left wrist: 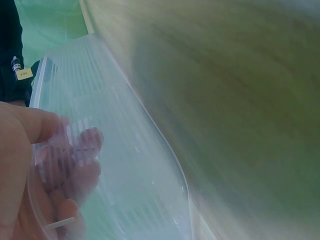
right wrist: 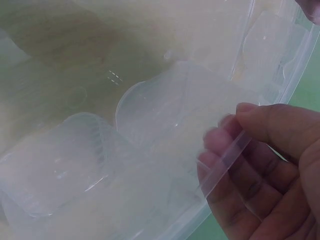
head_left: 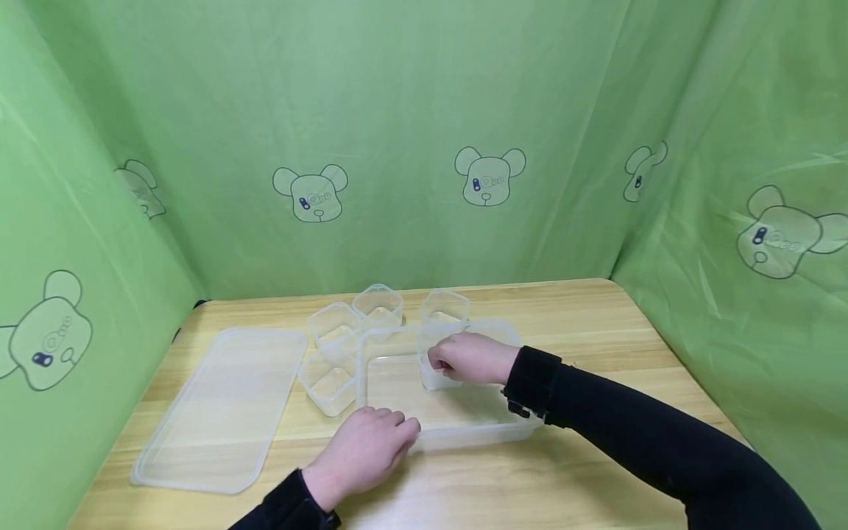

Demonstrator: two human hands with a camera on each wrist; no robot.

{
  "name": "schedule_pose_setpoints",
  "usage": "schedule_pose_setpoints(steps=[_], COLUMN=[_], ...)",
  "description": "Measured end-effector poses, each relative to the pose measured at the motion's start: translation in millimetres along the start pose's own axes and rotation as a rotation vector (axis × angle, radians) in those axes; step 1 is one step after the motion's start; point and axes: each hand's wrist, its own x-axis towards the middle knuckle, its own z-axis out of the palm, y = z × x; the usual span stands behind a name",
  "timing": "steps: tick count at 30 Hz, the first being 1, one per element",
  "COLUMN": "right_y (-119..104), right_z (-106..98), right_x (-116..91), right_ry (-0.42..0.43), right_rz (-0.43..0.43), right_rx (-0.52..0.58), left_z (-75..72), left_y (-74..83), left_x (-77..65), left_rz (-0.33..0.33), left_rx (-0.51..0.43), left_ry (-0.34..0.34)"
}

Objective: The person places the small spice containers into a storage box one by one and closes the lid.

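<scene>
At the far left, you see a flat translucent lid (head_left: 221, 405) lying on the desk (head_left: 636, 449), with a narrow strip of wood between its outer edge and the desk's left edge. Its far right corner lies just beside a cluster of three small clear containers (head_left: 334, 325), their mouths upward, which leave little room between the lid and the large clear box (head_left: 473, 436). Your left hand (head_left: 364, 450) holds this box at its near left corner; the left wrist view shows the wall pinched between thumb and fingers. Behind the far rim of the box, a fourth small container (head_left: 444, 303) stands near the desk's back edge. In front of it, within the box's outline, is a fifth container (head_left: 432, 378), its rim held narrowly between the thumb and fingers of your right hand (head_left: 472, 358); you cannot tell whether its base touches the box floor. Open floor of the box lies to the left of this container and toward the near wall. Your right forearm crosses the box's right side, beyond which a broad stretch of desk reaches to the green curtain (head_left: 748, 338).
</scene>
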Motion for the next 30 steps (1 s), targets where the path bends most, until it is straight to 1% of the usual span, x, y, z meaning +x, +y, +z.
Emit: schedule_pose_setpoints(steps=[7,14,22,27,30], right_y=[1.3,-1.8,-4.9,-4.4,-4.2], right_z=[1.5,1.6,-2.2,-7.1,-15.0], right_x=[-0.9,-3.2,-5.8,-8.2,-10.1], right_ry=[0.016,0.004,0.014,0.030,0.046], right_rz=[-0.010,0.024,0.027,0.008,-0.017], right_rx=[-0.010,-0.011,-0.015,-0.007,0.004], left_z=[-0.4,-0.6,-0.2,-0.9,-1.0], left_y=[0.6,1.4,1.6,1.6,1.5], left_x=[0.5,0.6,0.6,0.8,1.0], left_rz=[0.001,-0.001,-0.006,-0.010,-0.012], left_rx=[0.000,0.003,0.003,-0.003,-0.002], left_ry=[0.011,0.012,0.002,-0.008,-0.012])
